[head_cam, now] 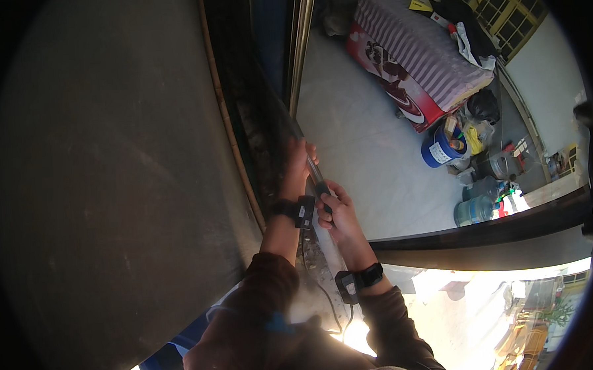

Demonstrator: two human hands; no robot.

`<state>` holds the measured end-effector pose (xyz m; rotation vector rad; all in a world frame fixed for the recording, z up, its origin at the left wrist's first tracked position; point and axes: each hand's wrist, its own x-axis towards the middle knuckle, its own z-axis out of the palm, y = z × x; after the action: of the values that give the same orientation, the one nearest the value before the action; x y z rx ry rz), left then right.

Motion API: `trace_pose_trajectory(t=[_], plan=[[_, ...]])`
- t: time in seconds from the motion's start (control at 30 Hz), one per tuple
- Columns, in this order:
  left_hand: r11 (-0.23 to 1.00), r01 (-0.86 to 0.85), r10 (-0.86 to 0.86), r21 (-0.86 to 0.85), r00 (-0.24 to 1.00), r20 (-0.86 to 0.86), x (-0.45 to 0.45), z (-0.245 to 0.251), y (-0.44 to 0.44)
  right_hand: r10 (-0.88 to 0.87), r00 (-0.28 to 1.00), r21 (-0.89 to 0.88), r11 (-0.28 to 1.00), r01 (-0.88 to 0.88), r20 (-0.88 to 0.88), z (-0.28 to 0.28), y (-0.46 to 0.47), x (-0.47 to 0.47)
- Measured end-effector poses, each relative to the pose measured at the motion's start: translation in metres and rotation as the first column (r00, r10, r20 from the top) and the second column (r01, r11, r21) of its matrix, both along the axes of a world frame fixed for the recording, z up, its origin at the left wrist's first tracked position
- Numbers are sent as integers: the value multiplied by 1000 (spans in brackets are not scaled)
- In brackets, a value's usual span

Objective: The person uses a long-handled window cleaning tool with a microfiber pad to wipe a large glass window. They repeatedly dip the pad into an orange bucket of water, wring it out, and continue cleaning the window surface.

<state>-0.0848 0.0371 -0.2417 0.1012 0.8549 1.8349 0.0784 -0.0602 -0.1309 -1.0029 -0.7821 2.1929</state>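
Both my hands hold one long slim pole (pixel 315 170) that points up and away from me, beside a metal door or window frame (pixel 301 51). My left hand (pixel 298 160), slightly blurred, is wrapped around the pole farther up. Lower down, my right hand (pixel 336 205) grips its dark handle (pixel 322 191). The pole's far end fades into the dark gap by the frame, and I cannot tell what it bears. Each wrist carries a strapped black device, with a thin cable below.
A large grey panel or wall (pixel 127 167) fills the left. At right stand a chest under a striped cloth (pixel 419 45), a blue bucket (pixel 436 151) of items, bags and water jugs (pixel 474 211). A dark curved edge (pixel 477 234) crosses below them.
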Motion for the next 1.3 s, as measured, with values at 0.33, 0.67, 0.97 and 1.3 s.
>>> trace_pose_trajectory(t=[0.33,0.67,0.97,1.3], plan=[[983,-36,23,178,997,76,-6,42,-3,27,993,191,980,-49,114,47,-9,-8],[942,-51,43,331,999,31,24,147,-54,15,982,402,911,-90,186,104,-64,21],[895,-9,31,446,999,-41,38,199,-96,-62,963,577,810,-104,261,111,-110,42],[918,50,7,394,990,-142,35,172,-78,-79,957,676,724,-138,280,59,-88,40]])
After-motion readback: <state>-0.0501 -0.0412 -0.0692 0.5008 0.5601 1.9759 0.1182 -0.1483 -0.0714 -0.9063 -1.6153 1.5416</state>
